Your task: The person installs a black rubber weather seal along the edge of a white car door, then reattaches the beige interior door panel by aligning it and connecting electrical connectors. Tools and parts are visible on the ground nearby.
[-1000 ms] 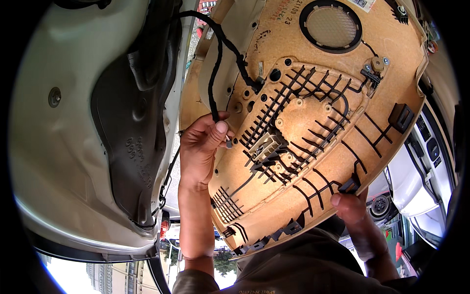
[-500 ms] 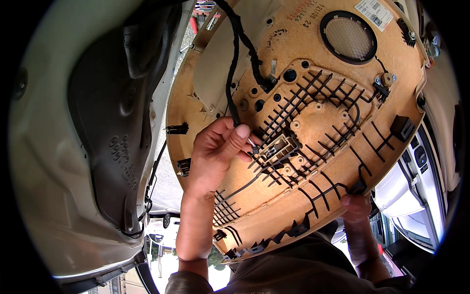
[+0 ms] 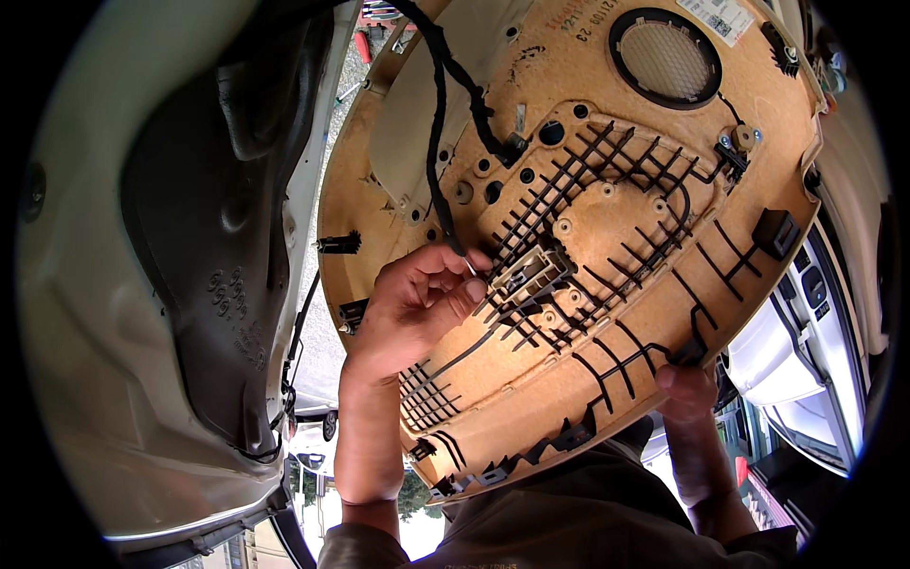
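A tan car door panel is turned with its back side up, black ribs and clips spread over it. My right hand is closed around its near right edge, the thumb on top beside a black clip. My left hand is closed at the end of a black taped wiring harness, where a thin pale wire comes out between the fingertips; its tip is hidden. Just right of those fingers is the inner door handle's beige frame. A second branch of the harness plugs into the panel farther up.
To the left stands the open car door, covered partly by a dark sheet. A round speaker grille sits at the panel's far right. Red-handled tools lie on the ground beyond. A white car shows at the right.
My left thumb has slid down off the harness's taped part toward the thin wire at its end. The panel has shifted slightly left and up in view. My right hand keeps its grip.
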Action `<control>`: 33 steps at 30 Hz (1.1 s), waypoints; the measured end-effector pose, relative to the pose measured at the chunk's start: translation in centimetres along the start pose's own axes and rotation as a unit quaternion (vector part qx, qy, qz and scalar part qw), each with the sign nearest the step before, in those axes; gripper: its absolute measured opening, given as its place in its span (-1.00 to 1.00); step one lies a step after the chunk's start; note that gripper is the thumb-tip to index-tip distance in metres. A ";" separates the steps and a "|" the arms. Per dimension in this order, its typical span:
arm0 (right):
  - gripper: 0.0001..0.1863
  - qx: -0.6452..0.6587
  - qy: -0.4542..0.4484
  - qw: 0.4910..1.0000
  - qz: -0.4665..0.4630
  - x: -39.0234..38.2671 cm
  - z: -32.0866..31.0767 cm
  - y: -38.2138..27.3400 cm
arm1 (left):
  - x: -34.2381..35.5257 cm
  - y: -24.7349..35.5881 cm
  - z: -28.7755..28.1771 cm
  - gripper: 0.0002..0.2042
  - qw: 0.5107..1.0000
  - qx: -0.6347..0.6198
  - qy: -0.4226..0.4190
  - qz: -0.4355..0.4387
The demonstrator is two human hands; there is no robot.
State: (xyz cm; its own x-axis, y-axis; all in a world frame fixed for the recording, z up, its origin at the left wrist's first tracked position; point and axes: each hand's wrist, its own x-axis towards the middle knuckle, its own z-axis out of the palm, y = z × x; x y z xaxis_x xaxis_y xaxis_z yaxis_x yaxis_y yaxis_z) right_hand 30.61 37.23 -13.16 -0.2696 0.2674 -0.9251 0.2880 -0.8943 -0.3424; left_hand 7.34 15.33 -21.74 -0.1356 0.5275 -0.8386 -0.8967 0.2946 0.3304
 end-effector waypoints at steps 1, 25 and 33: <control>-0.13 -0.008 0.003 1.000 0.000 0.0 0.1 -0.1 | -0.3 0.0 -0.3 -0.73 0.999 0.037 -0.002 -0.016; -0.12 -0.006 -0.012 1.000 0.021 -0.3 -1.6 0.6 | -0.6 -2.3 2.3 -0.85 0.980 0.079 0.174 0.053; -0.16 -0.010 0.005 1.000 0.020 -0.6 -1.3 -0.7 | 0.5 -0.8 2.2 -0.89 0.995 0.045 0.085 0.026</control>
State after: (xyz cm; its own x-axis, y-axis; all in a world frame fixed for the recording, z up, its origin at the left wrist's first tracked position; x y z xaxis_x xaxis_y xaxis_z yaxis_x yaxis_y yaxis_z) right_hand 31.75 38.15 -12.61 -0.2488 0.2352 -0.9396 0.3168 -0.8969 -0.3084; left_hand 8.89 17.10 -21.46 -0.2570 0.4042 -0.8778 -0.8466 0.3439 0.4062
